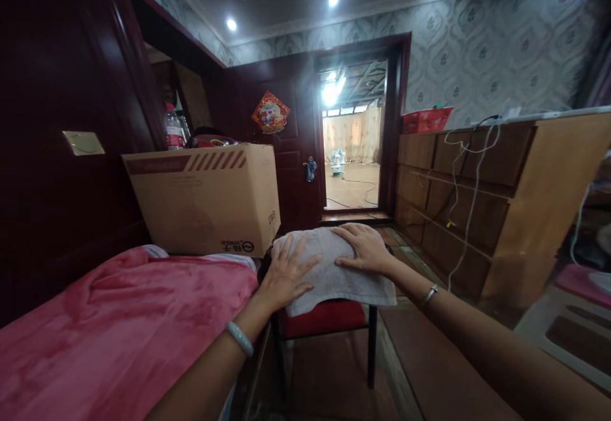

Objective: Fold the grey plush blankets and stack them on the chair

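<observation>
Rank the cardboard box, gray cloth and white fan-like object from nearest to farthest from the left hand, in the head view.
1. Gray cloth: directly under the left hand.
2. Cardboard box: ahead of the hand, to its left.
3. White fan-like object: farthest, ahead, beyond the door frame.

Cardboard box point(205, 201) beyond pink blanket point(128, 319); red basket point(427, 120) atop wooden cabinet point(556, 182)
</observation>
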Motion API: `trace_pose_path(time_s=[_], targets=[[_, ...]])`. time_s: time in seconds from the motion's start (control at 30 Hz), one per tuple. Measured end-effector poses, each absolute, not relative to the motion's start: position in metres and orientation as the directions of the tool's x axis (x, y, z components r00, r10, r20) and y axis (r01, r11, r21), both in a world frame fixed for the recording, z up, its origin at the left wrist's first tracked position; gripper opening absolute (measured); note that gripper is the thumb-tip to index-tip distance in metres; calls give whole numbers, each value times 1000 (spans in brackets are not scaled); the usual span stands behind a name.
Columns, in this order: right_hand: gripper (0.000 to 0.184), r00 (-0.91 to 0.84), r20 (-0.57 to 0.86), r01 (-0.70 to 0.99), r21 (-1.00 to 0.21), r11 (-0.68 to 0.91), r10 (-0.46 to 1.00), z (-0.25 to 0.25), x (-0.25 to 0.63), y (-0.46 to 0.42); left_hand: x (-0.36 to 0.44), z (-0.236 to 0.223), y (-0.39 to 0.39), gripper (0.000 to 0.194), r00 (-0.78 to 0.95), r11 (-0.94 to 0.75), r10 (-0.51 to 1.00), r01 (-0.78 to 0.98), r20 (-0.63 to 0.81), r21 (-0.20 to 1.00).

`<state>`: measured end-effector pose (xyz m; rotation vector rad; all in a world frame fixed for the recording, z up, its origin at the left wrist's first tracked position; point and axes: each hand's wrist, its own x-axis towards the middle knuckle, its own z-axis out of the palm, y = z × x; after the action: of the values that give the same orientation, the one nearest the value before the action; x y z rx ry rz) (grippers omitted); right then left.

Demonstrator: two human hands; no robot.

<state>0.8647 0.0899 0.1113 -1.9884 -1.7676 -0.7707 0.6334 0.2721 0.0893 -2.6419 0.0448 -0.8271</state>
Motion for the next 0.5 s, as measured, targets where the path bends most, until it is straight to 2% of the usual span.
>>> trace_pose_path(time_s=[0.17, 0.33, 0.43, 0.5], targets=[[85, 66, 608, 986, 82, -145, 791, 111, 865, 89, 587, 63, 275, 67, 831, -929, -104, 114, 547, -351], [87, 86, 538, 983, 92, -160, 839, 115, 867, 85, 501, 19, 285, 66, 846, -936, 20, 203, 533, -287], [82, 113, 519, 974, 109, -197, 847, 122, 861, 85, 425, -8, 306, 62, 821, -930, 131, 295, 556, -217], [76, 128, 557, 967, 115, -229, 821, 127, 852, 86, 368, -23, 321, 64, 764, -909, 269, 403, 586, -108]])
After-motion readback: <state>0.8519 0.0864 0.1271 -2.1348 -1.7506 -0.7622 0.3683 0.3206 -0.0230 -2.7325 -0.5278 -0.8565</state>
